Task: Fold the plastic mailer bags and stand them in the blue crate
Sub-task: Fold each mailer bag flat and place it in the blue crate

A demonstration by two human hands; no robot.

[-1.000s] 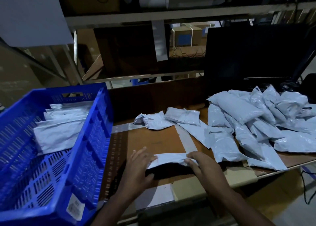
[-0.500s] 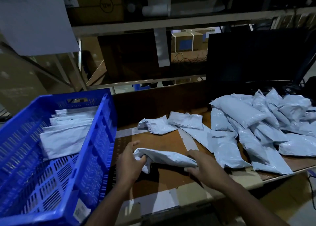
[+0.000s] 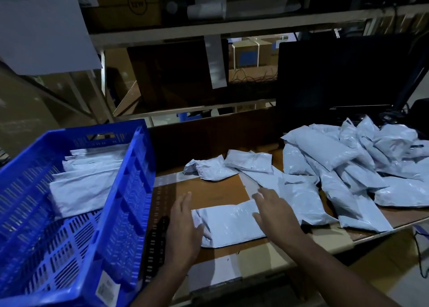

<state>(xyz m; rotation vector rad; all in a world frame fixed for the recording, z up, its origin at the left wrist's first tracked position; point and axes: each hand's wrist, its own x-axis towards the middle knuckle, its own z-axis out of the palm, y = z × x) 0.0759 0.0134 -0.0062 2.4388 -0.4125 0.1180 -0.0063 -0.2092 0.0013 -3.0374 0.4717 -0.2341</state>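
Crate [image 3: 130, 190], blue and latticed, is seen filling the lower left of the frame, tilted, with a barcode label on its near corner. Several folded mailers [image 3: 86, 181] are stood in a row against its far end; the near part of its floor is left bare. Just right of the crate, the table [image 3: 216, 190] is shown, brown with pale tape strips. At lower centre a mailer [image 3: 229, 223] is laid flat on the table, and it is flanked by both hands. The left hand [image 3: 183, 227] is held open with straight fingers along the mailer's left edge, the thumb touching its crumpled corner. The right hand [image 3: 274, 211] is laid open, fingers spread, on the mailer's right end. Two loose mailers [image 3: 232, 165] are seen further back at centre. At the right a pile [image 3: 352, 167] of filled mailers is heaped on the table, below a dark monitor [image 3: 336, 79] at upper right.
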